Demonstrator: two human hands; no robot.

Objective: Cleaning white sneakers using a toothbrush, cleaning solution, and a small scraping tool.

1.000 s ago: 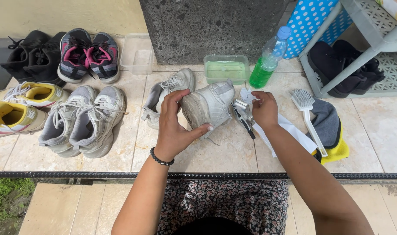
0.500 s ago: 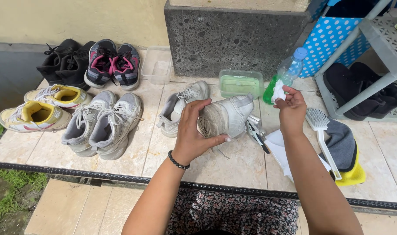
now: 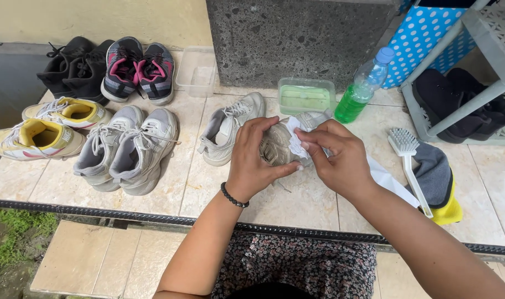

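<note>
My left hand (image 3: 256, 160) grips a dirty white sneaker (image 3: 278, 145) by its heel end, lifted over the tiled ledge. My right hand (image 3: 337, 158) pinches a small white wipe (image 3: 294, 138) and presses it against the side of that sneaker. The sneaker's mate (image 3: 228, 128) lies on the tiles just to the left, laces loose. A black bead bracelet (image 3: 232, 197) circles my left wrist.
A green soapy-water tub (image 3: 306, 95) and a green-liquid bottle (image 3: 364, 87) stand behind the shoe. A white scrub brush (image 3: 408, 159) lies on grey and yellow cloths (image 3: 442, 185) to the right. Several other shoe pairs (image 3: 125, 149) line the left; a rack (image 3: 469, 94) holds black shoes.
My right hand came down from near the bottle with the wipe and now presses it on the sneaker. The camera view shifted slightly.
</note>
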